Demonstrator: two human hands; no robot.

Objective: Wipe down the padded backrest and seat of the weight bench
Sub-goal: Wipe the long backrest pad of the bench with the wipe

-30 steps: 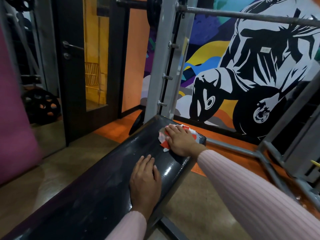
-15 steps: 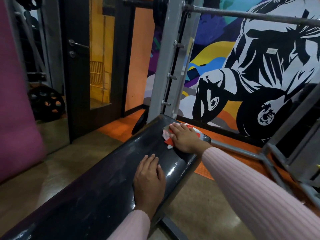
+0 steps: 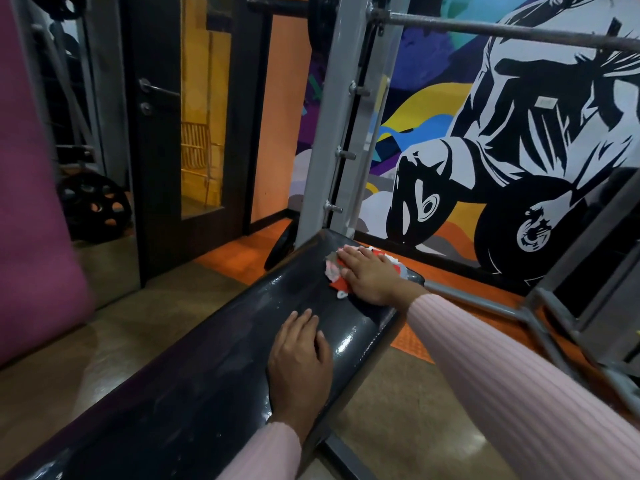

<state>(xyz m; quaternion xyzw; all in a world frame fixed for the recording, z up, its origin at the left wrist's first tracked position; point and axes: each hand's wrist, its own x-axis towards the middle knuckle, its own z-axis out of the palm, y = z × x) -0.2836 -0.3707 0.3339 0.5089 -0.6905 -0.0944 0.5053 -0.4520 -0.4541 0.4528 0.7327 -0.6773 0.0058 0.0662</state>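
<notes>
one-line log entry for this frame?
step: wiping | right hand: flat, pressing cloth | left hand: flat on bench pad | spot: far end

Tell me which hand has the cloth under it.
The right hand, at the far end of the black bench pad, presses flat on the red and white cloth. The left hand rests nearer, on bare pad.

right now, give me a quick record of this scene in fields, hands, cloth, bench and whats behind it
left hand: flat on the bench pad, fingers straight
right hand: pressing the red and white cloth on the pad's far end
bench pad: black, glossy
behind: grey rack upright, barbell bar, wall mural
left side: weight plate, dark door
</notes>
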